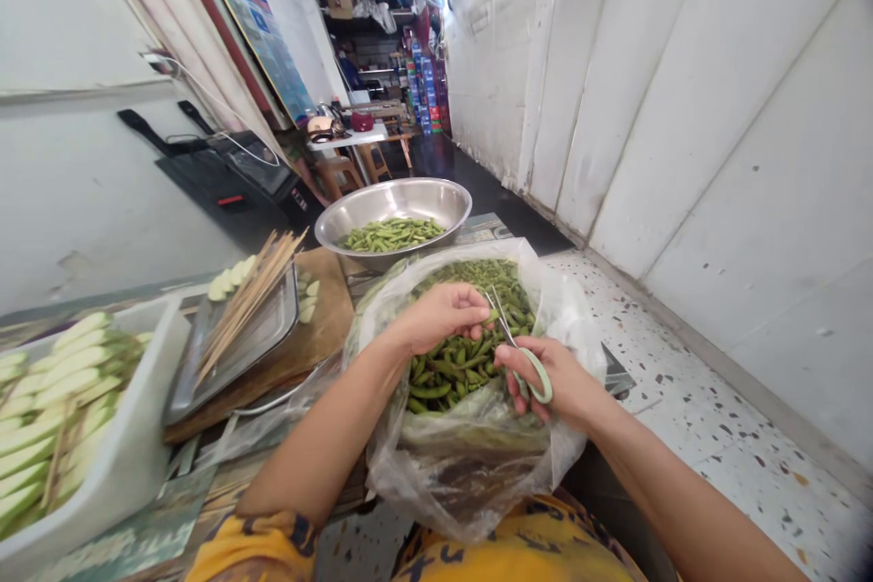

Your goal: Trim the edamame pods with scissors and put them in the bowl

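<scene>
A clear plastic bag [470, 455] full of green edamame pods [446, 375] stands open in front of me. Above the pods, my left hand [443, 316] pinches a single edamame pod [491, 316] between thumb and fingertips. My right hand [546, 373] grips a pair of scissors [538, 373] with pale green handles. Their metal blades are parted and point up and away, close beside the pod. Just beyond the bag sits a wide steel bowl [446, 195], holding more green pods [392, 235].
Left of the bag, a wooden board [334, 282] carries a metal tray [184, 382] with wooden skewers [249, 300]. A white tub [146, 418] of pale green slices on skewers is at far left. A white wall [682, 109] and speckled floor [675, 346] lie to the right.
</scene>
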The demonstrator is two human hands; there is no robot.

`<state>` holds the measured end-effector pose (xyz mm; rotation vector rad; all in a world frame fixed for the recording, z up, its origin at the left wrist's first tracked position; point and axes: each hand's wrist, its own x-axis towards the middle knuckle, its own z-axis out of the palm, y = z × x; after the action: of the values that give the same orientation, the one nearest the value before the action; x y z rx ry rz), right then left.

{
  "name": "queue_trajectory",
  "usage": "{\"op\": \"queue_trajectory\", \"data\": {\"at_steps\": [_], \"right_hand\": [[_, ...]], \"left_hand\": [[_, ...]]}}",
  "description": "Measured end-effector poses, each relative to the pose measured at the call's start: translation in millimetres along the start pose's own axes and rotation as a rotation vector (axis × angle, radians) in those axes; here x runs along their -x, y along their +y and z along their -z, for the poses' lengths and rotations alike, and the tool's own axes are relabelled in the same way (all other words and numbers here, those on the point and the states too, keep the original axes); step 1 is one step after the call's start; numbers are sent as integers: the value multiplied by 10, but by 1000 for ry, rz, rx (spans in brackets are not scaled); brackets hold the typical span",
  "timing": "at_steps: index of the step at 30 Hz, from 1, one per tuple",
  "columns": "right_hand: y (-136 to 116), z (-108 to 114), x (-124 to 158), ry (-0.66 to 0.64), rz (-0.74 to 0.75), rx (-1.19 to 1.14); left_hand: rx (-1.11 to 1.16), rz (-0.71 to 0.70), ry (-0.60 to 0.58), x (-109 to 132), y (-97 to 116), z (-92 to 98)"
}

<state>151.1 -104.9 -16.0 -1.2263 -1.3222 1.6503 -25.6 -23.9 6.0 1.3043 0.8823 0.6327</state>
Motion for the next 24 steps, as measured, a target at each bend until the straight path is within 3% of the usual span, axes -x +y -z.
{"op": "queue_trajectory", "data": {"at_steps": [4,9,12,17,24], "right_hand": [[5,-17,0,60,-27,6],[10,-18,2,43,17,-100],[15,-13,6,24,13,-107],[5,-14,10,17,6,-78],[6,-7,5,-6,14,-59]], "left_hand": [[-9,49,-37,9,4,22],[69,31,-3,-1,29,11],[89,-36,66,-8,33,-4],[-78,-169,266,3,30,-23],[111,-83,155,12,60,-76]]}}
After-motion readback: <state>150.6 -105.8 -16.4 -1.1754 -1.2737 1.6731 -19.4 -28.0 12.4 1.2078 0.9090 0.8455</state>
